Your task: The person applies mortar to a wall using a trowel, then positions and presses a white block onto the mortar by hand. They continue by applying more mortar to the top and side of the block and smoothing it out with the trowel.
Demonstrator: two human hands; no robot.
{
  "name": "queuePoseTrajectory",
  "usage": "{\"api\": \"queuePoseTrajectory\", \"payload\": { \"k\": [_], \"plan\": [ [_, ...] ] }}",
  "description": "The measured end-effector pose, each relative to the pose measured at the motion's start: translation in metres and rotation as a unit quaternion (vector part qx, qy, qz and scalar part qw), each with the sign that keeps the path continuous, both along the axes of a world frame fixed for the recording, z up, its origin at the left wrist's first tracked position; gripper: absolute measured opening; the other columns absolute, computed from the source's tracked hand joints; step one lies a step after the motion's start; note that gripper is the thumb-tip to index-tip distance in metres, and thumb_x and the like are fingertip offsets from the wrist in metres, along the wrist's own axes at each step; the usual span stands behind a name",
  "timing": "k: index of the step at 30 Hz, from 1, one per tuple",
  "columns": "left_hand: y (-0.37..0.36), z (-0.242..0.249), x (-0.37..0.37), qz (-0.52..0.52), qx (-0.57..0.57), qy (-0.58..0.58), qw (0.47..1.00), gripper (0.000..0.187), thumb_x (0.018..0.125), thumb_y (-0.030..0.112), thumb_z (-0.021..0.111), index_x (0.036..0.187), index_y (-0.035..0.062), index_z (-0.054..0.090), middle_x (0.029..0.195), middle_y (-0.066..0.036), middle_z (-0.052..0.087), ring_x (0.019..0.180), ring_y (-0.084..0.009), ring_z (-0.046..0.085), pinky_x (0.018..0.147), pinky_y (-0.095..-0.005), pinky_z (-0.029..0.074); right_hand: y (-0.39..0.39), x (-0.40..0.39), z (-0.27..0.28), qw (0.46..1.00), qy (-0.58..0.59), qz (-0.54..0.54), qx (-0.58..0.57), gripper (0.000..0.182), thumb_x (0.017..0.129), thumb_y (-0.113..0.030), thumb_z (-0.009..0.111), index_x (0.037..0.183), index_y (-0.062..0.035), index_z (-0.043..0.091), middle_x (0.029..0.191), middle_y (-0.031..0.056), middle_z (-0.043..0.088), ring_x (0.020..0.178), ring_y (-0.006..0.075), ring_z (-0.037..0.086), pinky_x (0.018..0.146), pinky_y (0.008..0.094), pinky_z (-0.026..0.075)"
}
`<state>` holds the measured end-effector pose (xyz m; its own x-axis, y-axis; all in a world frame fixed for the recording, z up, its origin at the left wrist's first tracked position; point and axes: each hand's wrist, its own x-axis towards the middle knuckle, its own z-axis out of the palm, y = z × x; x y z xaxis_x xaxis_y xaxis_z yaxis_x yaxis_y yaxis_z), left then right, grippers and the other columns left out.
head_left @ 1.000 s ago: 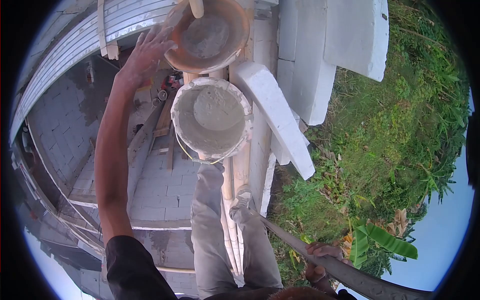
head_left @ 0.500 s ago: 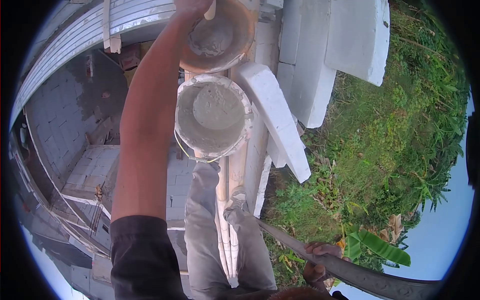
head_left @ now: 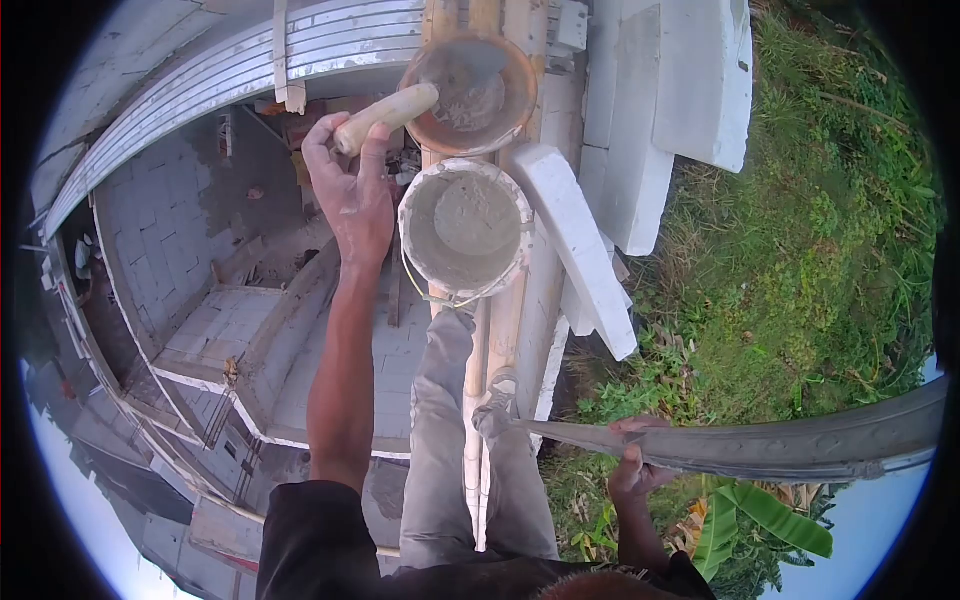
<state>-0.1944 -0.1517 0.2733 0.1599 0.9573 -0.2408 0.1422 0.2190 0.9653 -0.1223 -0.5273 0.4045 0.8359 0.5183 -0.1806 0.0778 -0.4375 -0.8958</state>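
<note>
My left hand [head_left: 352, 195] is wrapped around a pale wooden cylinder [head_left: 395, 112], handle-like, with its far end pointing at an orange-brown basin [head_left: 425, 128]. Wet grey material and some water lie in the basin. Just below it stands a mortar-crusted bucket [head_left: 410, 235] with grey mortar inside and a thin wire handle hanging at its near side. Off to the right, my right hand [head_left: 638, 468] grips a long grey bar [head_left: 760, 448] with raised marks along its face. The bar runs from near my foot to the right edge of the view.
Bamboo poles [head_left: 479, 410] run under my legs along a wall top. A tilted white block [head_left: 580, 255] leans beside the bucket, with more large blocks [head_left: 640, 130] behind. Unfinished rooms drop away at left; green plants [head_left: 780, 270] lie far below at right.
My left hand has drawn back from over the basin toward me and left, carrying the wooden cylinder. The bar in my right hand has swung up to lie more level.
</note>
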Motion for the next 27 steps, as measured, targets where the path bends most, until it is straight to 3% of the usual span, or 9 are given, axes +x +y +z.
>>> {"api": "queuePoseTrajectory", "payload": {
  "k": [4, 6, 11, 13, 15, 17, 21, 24, 27],
  "plan": [
    [-0.054, -0.015, -0.074, 0.213, -0.236, -0.195, 0.928, 0.037, 0.095, 0.019, 0.065, 0.121, 0.0033, 0.045, 0.114, -0.01, 0.053, 0.11, -0.0237, 0.056, 0.106, -0.0428, 0.047, 0.014, 0.0, 0.003, 0.999, 0.019, -0.008, 0.027, 0.04, 0.087, -0.026, 0.069, 0.107, 0.0031, 0.048, 0.091, 0.0156, 0.061, 0.078, 0.0222, 0.062, 0.071, 0.0351, 0.052],
    [-0.097, -0.011, -0.104, 0.229, -0.303, -0.216, 0.9, 0.036, 0.096, 0.02, 0.065, 0.121, 0.0024, 0.046, 0.119, -0.012, 0.053, 0.111, -0.0258, 0.056, 0.108, -0.0445, 0.046, 0.004, 0.0, 0.001, 0.996, 0.076, -0.023, 0.044, 0.039, 0.084, -0.008, 0.067, 0.114, 0.0032, 0.043, 0.095, 0.0158, 0.061, 0.086, 0.023, 0.061, 0.081, 0.0369, 0.05],
    [-0.196, 0.018, -0.16, 0.217, -0.422, -0.272, 0.837, 0.041, 0.097, 0.02, 0.062, 0.13, 0.0016, 0.046, 0.124, -0.012, 0.055, 0.115, -0.0252, 0.056, 0.11, -0.0451, 0.044, -0.004, -0.008, 0.01, 0.997, 0.068, -0.011, -0.032, 0.055, 0.082, 0.002, 0.065, 0.128, 0.0063, 0.033, 0.115, 0.019, 0.055, 0.103, 0.0275, 0.057, 0.093, 0.0429, 0.046],
    [-0.229, 0.038, -0.17, 0.174, -0.46, -0.288, 0.822, 0.04, 0.097, 0.02, 0.062, 0.131, 0.0046, 0.047, 0.122, -0.008, 0.058, 0.114, -0.0228, 0.058, 0.109, -0.0439, 0.045, -0.006, -0.021, 0.015, 0.961, -0.209, -0.016, -0.182, 0.065, 0.087, -0.005, 0.067, 0.135, 0.0029, 0.024, 0.126, 0.0204, 0.049, 0.119, 0.0288, 0.049, 0.098, 0.0439, 0.044],
    [-0.253, 0.054, -0.172, 0.154, -0.474, -0.294, 0.815, 0.04, 0.097, 0.02, 0.062, 0.132, 0.0063, 0.048, 0.12, -0.007, 0.059, 0.113, -0.0216, 0.058, 0.109, -0.0431, 0.046, 0.003, -0.023, 0.046, 0.955, -0.276, 0.005, -0.109, 0.073, 0.084, -0.005, 0.071, 0.139, 0.0013, 0.024, 0.132, 0.0203, 0.045, 0.123, 0.0312, 0.045, 0.096, 0.0435, 0.045],
    [-0.275, 0.066, -0.173, 0.098, -0.482, -0.342, 0.8, 0.044, 0.095, 0.022, 0.065, 0.133, 0.0074, 0.048, 0.119, -0.006, 0.06, 0.113, -0.0216, 0.058, 0.109, -0.0427, 0.046, -0.015, -0.05, 0.068, 0.965, -0.239, 0.082, -0.069, 0.077, 0.081, -0.008, 0.075, 0.141, -0.0007, 0.027, 0.131, 0.0207, 0.044, 0.118, 0.0333, 0.048, 0.095, 0.0415, 0.046],
    [-0.304, 0.086, -0.168, 0.055, -0.504, -0.367, 0.78, 0.051, 0.093, 0.024, 0.067, 0.135, 0.0074, 0.044, 0.117, -0.007, 0.059, 0.112, -0.0217, 0.058, 0.109, -0.0435, 0.045, 0.007, -0.102, 0.065, 0.99, 0.112, 0.082, -0.032, 0.077, 0.08, -0.019, 0.079, 0.139, 0.0001, 0.034, 0.135, 0.0207, 0.045, 0.119, 0.0326, 0.051, 0.092, 0.0423, 0.047],
    [-0.327, 0.095, -0.172, 0.027, -0.556, -0.438, 0.706, 0.061, 0.092, 0.027, 0.069, 0.14, 0.0067, 0.037, 0.129, -0.008, 0.055, 0.116, -0.02, 0.057, 0.109, -0.0416, 0.045, 0.023, -0.111, 0.038, 0.984, 0.135, 0.087, -0.083, 0.073, 0.082, -0.025, 0.077, 0.137, 0.0013, 0.037, 0.133, 0.0215, 0.051, 0.119, 0.0331, 0.055, 0.091, 0.0427, 0.048],
    [-0.336, 0.102, -0.175, 0.038, -0.593, -0.364, 0.718, 0.063, 0.091, 0.028, 0.07, 0.14, 0.0059, 0.037, 0.134, -0.008, 0.052, 0.121, -0.0193, 0.056, 0.107, -0.0375, 0.047, 0.024, -0.115, 0.007, 0.96, 0.192, 0.174, -0.11, 0.064, 0.085, -0.025, 0.073, 0.133, 0.0016, 0.042, 0.123, 0.0227, 0.06, 0.112, 0.0347, 0.061, 0.092, 0.0421, 0.049]
  ]
}}
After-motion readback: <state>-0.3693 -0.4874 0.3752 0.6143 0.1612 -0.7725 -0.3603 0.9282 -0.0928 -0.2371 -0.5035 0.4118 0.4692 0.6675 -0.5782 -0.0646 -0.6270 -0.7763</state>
